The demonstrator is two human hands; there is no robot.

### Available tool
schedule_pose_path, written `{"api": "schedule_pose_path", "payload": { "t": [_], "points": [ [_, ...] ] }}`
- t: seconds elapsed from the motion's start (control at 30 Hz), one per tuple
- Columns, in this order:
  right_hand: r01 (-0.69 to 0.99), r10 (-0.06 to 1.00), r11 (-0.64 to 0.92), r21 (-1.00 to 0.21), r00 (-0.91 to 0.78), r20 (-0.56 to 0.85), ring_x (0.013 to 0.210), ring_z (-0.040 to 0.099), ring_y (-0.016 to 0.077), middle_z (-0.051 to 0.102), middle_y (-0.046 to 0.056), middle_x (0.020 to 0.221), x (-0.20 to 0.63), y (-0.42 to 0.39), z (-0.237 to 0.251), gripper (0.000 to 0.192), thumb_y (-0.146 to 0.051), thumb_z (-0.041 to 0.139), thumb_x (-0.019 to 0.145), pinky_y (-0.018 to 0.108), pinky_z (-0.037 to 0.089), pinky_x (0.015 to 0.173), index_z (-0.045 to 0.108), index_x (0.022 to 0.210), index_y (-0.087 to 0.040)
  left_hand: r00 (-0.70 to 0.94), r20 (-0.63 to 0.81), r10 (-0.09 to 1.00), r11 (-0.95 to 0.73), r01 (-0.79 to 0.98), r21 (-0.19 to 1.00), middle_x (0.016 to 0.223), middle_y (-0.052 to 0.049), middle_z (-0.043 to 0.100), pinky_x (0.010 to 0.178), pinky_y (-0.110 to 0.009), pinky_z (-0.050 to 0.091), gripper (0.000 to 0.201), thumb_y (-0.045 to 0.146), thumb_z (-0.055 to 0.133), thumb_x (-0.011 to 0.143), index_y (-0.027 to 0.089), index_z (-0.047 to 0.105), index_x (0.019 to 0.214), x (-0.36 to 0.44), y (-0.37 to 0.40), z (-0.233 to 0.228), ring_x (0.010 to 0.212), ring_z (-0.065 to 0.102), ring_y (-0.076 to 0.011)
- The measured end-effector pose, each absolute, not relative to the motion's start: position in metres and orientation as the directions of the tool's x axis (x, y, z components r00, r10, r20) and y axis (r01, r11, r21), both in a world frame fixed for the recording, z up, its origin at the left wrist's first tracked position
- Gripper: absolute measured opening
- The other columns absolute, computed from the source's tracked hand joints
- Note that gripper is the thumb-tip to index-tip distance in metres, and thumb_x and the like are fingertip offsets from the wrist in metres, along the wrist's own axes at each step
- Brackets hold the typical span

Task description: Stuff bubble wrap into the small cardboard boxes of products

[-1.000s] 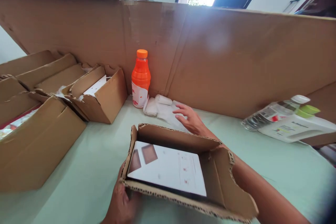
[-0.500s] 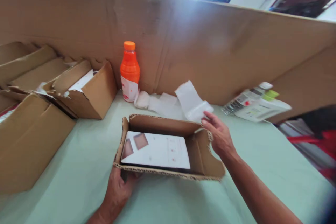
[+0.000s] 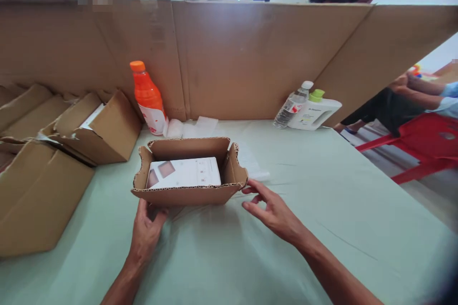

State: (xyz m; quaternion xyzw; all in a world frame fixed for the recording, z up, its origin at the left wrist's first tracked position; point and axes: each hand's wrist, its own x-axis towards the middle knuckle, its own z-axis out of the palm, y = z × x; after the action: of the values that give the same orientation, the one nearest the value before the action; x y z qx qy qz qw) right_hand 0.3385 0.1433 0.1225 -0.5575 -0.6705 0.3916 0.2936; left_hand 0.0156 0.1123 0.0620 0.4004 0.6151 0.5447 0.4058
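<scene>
A small open cardboard box (image 3: 189, 194) with torn edges sits on the pale green table (image 3: 322, 209), holding a white printed carton (image 3: 184, 172). My left hand (image 3: 146, 228) grips the box's near left corner from below. Just right of the box my right hand (image 3: 272, 207) hovers with fingers apart, holding nothing. A white sheet (image 3: 250, 164) lies flat on the table behind the box's right side. A rolled white cloth (image 3: 174, 128) and folded white sheets (image 3: 200, 127) rest by the back wall.
An orange bottle (image 3: 146, 97) stands at the back left. Several torn cardboard boxes (image 3: 64, 147) crowd the left. A clear bottle (image 3: 291, 105) and a white jug (image 3: 315, 112) lean on the cardboard wall (image 3: 250, 57). A person sits by a red chair (image 3: 425, 145) at right.
My right hand picked up a white sheet from the back pile, laid it beside the box and let go. The view pulled back and turned right.
</scene>
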Motion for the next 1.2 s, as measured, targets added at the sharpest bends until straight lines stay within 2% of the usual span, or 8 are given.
{"api": "schedule_pose_path", "payload": {
  "t": [0.2, 0.43, 0.53, 0.63, 0.8, 0.93, 1.1, 1.2],
  "points": [
    [0.521, 0.959, 0.221, -0.824, -0.269, 0.087, 0.073, 0.061, 0.0219, 0.071, 0.006, 0.091, 0.301, 0.173, 0.097, 0.032, -0.048, 0.063, 0.085, 0.035, 0.053, 0.064, 0.064, 0.104, -0.022, -0.301, -0.037, 0.953, 0.074, 0.111, 0.991, 0.120, -0.011, 0.066, 0.095, -0.035, 0.051, 0.057, 0.039, 0.068, 0.080, 0.018, 0.053, 0.131, 0.009, 0.120, 0.056, 0.110, 0.065, -0.0248],
    [0.602, 0.982, 0.164, -0.782, -0.172, 0.073, 0.065, 0.062, 0.0201, 0.071, 0.007, 0.087, 0.286, 0.232, 0.095, 0.037, -0.041, 0.059, 0.084, 0.033, 0.050, 0.060, 0.063, 0.111, -0.016, -0.267, 0.084, 0.960, -0.052, 0.125, 0.991, 0.113, -0.009, 0.066, 0.089, -0.033, 0.051, 0.053, 0.035, 0.068, 0.076, 0.015, 0.054, 0.123, 0.016, 0.199, 0.059, 0.099, 0.065, -0.0208],
    [0.630, 0.972, 0.229, -0.742, -0.185, 0.143, 0.080, 0.067, 0.0218, 0.073, 0.011, 0.109, 0.298, 0.245, 0.099, 0.039, -0.034, 0.057, 0.085, 0.035, 0.054, 0.068, 0.063, 0.120, -0.017, -0.247, 0.090, 0.965, -0.069, 0.093, 0.993, 0.124, -0.011, 0.063, 0.100, -0.036, 0.048, 0.062, 0.034, 0.068, 0.076, 0.016, 0.049, 0.133, 0.016, 0.217, 0.056, 0.113, 0.062, -0.0224],
    [0.731, 0.954, 0.295, -0.615, -0.194, 0.227, 0.103, 0.067, 0.0237, 0.068, 0.010, 0.130, 0.329, 0.245, 0.098, 0.041, -0.031, 0.049, 0.092, 0.037, 0.057, 0.080, 0.063, 0.130, -0.023, -0.271, 0.038, 0.962, -0.022, 0.059, 0.998, 0.141, -0.016, 0.054, 0.111, -0.044, 0.043, 0.074, 0.034, 0.069, 0.078, 0.018, 0.040, 0.143, 0.011, 0.205, 0.047, 0.126, 0.057, -0.0257],
    [0.847, 0.962, 0.274, -0.455, -0.234, 0.143, 0.117, 0.066, 0.0268, 0.073, 0.009, 0.123, 0.374, 0.233, 0.089, 0.038, -0.017, 0.052, 0.085, 0.044, 0.052, 0.101, 0.073, 0.116, -0.021, -0.320, -0.052, 0.946, 0.065, 0.029, 0.997, 0.152, -0.019, 0.044, 0.117, -0.053, 0.038, 0.078, 0.037, 0.070, 0.082, 0.023, 0.034, 0.150, 0.009, 0.141, 0.028, 0.138, 0.050, -0.0302],
    [0.871, 0.952, 0.302, -0.388, -0.299, 0.069, 0.120, 0.065, 0.0282, 0.073, 0.010, 0.124, 0.379, 0.212, 0.086, 0.046, -0.009, 0.050, 0.078, 0.044, 0.049, 0.104, 0.074, 0.116, -0.019, -0.242, -0.050, 0.969, 0.077, 0.104, 0.992, 0.152, -0.018, 0.046, 0.120, -0.054, 0.035, 0.070, 0.040, 0.067, 0.086, 0.020, 0.039, 0.148, 0.020, 0.091, 0.018, 0.142, 0.047, -0.0316],
    [0.897, 0.953, 0.299, -0.325, -0.301, 0.045, 0.122, 0.061, 0.0328, 0.071, 0.013, 0.125, 0.375, 0.174, 0.086, 0.043, -0.010, 0.052, 0.079, 0.048, 0.046, 0.100, 0.071, 0.117, -0.018, -0.236, -0.059, 0.970, 0.116, 0.235, 0.965, 0.149, -0.015, 0.051, 0.112, -0.053, 0.045, 0.056, 0.040, 0.065, 0.085, 0.019, 0.056, 0.136, 0.029, 0.056, 0.024, 0.133, 0.055, -0.0328],
    [0.902, 0.955, 0.295, -0.316, -0.294, 0.051, 0.115, 0.063, 0.0322, 0.074, 0.011, 0.115, 0.372, 0.152, 0.087, 0.029, -0.009, 0.054, 0.079, 0.046, 0.046, 0.095, 0.071, 0.101, -0.019, -0.209, 0.000, 0.978, 0.075, 0.349, 0.934, 0.148, -0.015, 0.052, 0.087, -0.041, 0.060, 0.047, 0.036, 0.064, 0.084, 0.020, 0.064, 0.129, 0.036, 0.048, 0.039, 0.126, 0.060, -0.0328]
  ]
}}
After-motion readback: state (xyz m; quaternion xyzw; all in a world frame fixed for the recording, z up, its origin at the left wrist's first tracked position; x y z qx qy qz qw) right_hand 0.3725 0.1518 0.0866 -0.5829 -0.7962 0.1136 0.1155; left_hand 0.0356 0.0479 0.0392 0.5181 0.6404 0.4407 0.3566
